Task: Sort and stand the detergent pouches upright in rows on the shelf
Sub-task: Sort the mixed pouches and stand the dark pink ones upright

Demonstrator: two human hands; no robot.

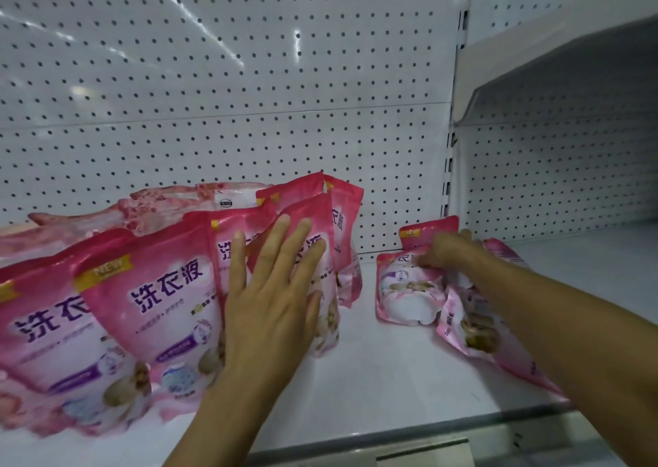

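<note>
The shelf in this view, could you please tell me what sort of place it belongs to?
Probably a shop aisle: a white pegboard back panel, a metal shelf, and many identical pink pouches being faced up.

White pegboard back panel (228, 75), slotted upright (459, 75), upper shelf at right (555, 53)

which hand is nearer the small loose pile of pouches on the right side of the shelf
Right. The right hand rests on the loose pile, fingers curled on its top pouch. The left hand lies flat against the standing row, across a bare gap of shelf.
</note>
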